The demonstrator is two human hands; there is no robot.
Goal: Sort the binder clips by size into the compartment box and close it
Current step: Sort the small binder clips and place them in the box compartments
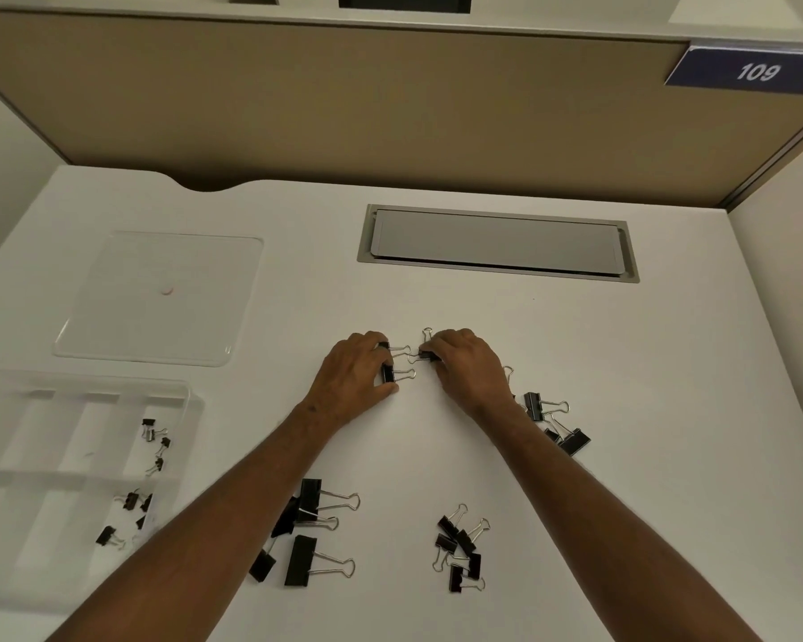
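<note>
My left hand (355,377) and my right hand (469,366) rest side by side at the desk's middle, each pinching small black binder clips (397,375) whose wire handles stick out between them. Large black clips (309,530) lie near my left forearm, medium ones (460,549) in a heap between my arms, and more clips (555,421) lie right of my right wrist. The clear compartment box (15,433) stands open at the left with several tiny clips (154,440) in its right compartments. Its clear lid (158,298) lies flat behind it.
A grey cable hatch (497,243) is set into the white desk behind my hands. A tan partition wall (344,99) closes off the back, with a blue "109" sign (756,71) at the upper right.
</note>
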